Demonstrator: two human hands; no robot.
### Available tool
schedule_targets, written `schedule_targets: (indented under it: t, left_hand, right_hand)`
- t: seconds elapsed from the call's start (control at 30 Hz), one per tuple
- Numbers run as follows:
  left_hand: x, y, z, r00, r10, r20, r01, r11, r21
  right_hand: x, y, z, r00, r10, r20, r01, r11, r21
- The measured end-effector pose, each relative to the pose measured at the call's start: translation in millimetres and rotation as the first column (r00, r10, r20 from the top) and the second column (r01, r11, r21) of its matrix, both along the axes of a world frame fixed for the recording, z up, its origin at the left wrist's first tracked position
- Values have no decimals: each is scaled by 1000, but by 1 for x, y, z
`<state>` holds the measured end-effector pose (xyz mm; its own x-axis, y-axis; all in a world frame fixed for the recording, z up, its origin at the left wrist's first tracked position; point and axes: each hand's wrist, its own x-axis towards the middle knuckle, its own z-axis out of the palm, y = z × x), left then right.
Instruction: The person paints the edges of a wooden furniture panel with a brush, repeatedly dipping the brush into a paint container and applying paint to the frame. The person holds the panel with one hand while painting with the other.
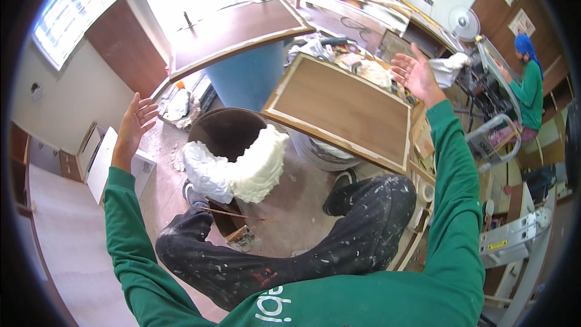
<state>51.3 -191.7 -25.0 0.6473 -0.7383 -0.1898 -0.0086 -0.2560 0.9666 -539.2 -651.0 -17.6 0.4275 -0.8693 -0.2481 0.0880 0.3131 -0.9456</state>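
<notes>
My left hand (135, 125) is raised on the left, palm inward and fingers apart, holding nothing. On the right, my right hand (417, 75) is also raised and empty, its fingers spread. Below and beyond it lies a brown framed panel (345, 104), its face bordered by a pale strip, resting tilted above a round bucket (320, 150). Between my hands stands a dark brown drum (227, 129) with thick white fluffy padding (258, 168) over its near rim. Farther back, a second bordered panel (236, 36) lies across a blue drum (247, 75).
A person in green (529, 91) sits at the right beside black equipment. A fan (463, 22) stands behind. Tools and rags (336, 52) clutter the area beyond the nearer panel. A thin stick (240, 214) lies by my foot. An aluminium ladder (508, 238) is at right, a white cabinet (102, 163) at left.
</notes>
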Motion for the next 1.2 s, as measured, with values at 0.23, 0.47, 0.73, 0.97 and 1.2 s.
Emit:
schedule_targets:
  t: [0.23, 0.47, 0.73, 0.97, 1.2]
  left_hand:
    - [81, 16, -45, 857, 234, -460, -368, 902, -225]
    - [119, -84, -75, 894, 97, -438, -223, 943, -247]
    - [186, -162, -90, 904, -12, -428, -107, 962, -253]
    - [168, -186, -66, 986, -117, -115, 109, 991, -74]
    - [141, -127, 15, 995, -54, 84, 68, 984, -166]
  right_hand:
    - [178, -31, 2, 962, 174, -212, -193, 979, -69]
    - [273, -105, -14, 856, 105, -506, -239, 948, -209]
    - [358, -129, -44, 755, 27, -655, -274, 921, -278]
    - [356, -133, -57, 858, 144, -493, -333, 887, -320]
    - [307, -74, 50, 954, 167, -249, -277, 812, -514]
